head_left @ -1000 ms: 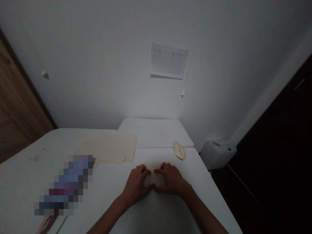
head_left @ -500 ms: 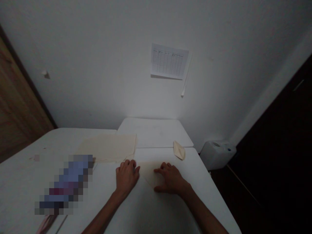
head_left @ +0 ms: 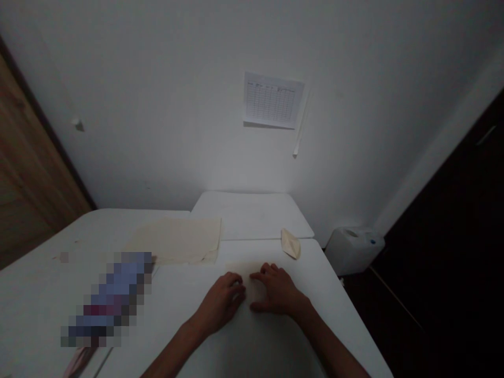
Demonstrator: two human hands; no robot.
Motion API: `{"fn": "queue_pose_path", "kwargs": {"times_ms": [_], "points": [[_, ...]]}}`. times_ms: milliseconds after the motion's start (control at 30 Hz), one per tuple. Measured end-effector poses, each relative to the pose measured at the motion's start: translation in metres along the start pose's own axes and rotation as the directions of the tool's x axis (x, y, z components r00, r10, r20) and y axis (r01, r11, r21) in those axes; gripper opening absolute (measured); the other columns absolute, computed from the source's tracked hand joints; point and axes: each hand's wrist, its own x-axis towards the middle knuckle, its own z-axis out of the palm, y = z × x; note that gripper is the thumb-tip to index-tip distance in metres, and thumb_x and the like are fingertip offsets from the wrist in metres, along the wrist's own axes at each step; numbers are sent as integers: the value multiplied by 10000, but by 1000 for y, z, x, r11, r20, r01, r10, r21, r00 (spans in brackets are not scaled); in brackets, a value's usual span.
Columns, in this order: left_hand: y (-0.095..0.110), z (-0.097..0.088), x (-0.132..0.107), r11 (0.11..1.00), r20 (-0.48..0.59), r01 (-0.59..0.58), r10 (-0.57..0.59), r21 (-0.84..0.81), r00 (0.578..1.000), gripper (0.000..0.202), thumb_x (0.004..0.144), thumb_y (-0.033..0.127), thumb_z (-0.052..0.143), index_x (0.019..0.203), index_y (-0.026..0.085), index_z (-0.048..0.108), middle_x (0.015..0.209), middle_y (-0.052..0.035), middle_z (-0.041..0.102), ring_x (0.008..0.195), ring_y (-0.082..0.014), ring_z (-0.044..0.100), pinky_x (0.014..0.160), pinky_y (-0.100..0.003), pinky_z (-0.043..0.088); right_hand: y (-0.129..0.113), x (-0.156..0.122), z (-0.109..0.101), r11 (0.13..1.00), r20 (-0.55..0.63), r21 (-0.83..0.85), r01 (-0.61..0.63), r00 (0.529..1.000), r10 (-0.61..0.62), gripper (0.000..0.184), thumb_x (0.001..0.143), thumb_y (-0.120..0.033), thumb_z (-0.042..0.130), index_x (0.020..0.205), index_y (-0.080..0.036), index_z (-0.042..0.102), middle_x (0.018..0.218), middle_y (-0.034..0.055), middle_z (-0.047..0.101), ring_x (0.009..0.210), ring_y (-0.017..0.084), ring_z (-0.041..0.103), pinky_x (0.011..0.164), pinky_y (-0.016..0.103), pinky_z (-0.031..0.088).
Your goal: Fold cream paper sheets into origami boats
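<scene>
A thin tan sheet of paper point(head_left: 249, 266) lies on the white table, mostly covered by my hands. My left hand point(head_left: 225, 300) is at its left side, fingers curled towards the thumb on the paper; the fingertips are dim and partly hidden. Opposite it, my right hand point(head_left: 279, 290) rests on the sheet's right part, thumb and index finger spread apart. Beyond the right hand lies a small folded tan paper piece point(head_left: 290, 244). Larger tan sheets point(head_left: 177, 240) lie flat at the back left.
A pixelated bluish object point(head_left: 114, 294) lies on the left of the white table point(head_left: 173, 325). Behind is a wall with a printed page point(head_left: 273, 100). A white plastic container point(head_left: 352, 252) stands beyond the table's right edge. A wooden panel point(head_left: 31, 157) is at far left.
My left hand has moved right and slightly nearer, from beside the large sheets to the small sheet, its fingers curling in. My right hand has stayed nearly in place.
</scene>
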Motion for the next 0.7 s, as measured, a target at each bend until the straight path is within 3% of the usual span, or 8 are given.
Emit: {"fn": "queue_pose_path", "kwargs": {"times_ms": [100, 233, 300, 433, 533, 700], "points": [[2, 5, 6, 995, -9, 79, -78, 61, 997, 68, 815, 212, 621, 879, 208, 644, 992, -58, 586, 940, -230, 541, 825, -374, 442, 2, 0, 0, 1000, -4, 22, 9, 1000, -9, 824, 562, -604, 769, 1288, -288, 540, 1180, 95, 529, 1079, 324, 477, 942, 454, 369], [1, 8, 12, 989, 29, 77, -81, 128, 996, 337, 741, 323, 717, 1054, 233, 633, 1038, -64, 569, 963, -260, 526, 819, -400, 430, 11, -5, -1, 995, -6, 88, 53, 999, -53, 901, 506, -590, 810, 1305, -281, 529, 1191, 88, 530, 1103, 327, 471, 972, 462, 364], [0, 6, 13, 987, 53, 58, -67, 150, 996, 460, 719, 377, 736, 1140, 242, 608, 1082, -76, 553, 1001, -276, 512, 842, -413, 421, 19, -10, 0, 989, -31, 142, 50, 998, -46, 815, 567, -551, 795, 1287, -264, 546, 1191, 88, 534, 1111, 312, 478, 990, 452, 361], [2, 1, 15, 983, 96, 57, -75, 176, 993, 628, 674, 477, 754, 1226, 243, 564, 1165, -102, 519, 1068, -310, 479, 893, -444, 399, 32, -22, 6, 950, -223, 311, -6, 972, 79, 525, 765, -336, 663, 1264, -225, 546, 1247, 99, 516, 1161, 265, 474, 1017, 413, 360], [3, -1, 17, 982, 129, 58, -82, 180, 988, 653, 680, 511, 737, 1244, 241, 547, 1164, -106, 514, 1064, -315, 475, 893, -452, 395, 36, -27, 14, 870, -275, 491, -49, 938, 209, 488, 792, -265, 594, 1273, -230, 518, 1262, 95, 515, 1077, 235, 540, 942, 392, 435], [8, -3, 16, 983, 111, 45, -65, 176, 992, 561, 729, 466, 707, 1212, 228, 551, 1133, -107, 511, 1040, -308, 472, 884, -452, 390, 37, -21, 22, 604, -173, 782, -155, 877, 448, 572, 756, -292, 597, 1311, -220, 476, 1295, 118, 502, 968, 229, 609, 803, 360, 502]]}}
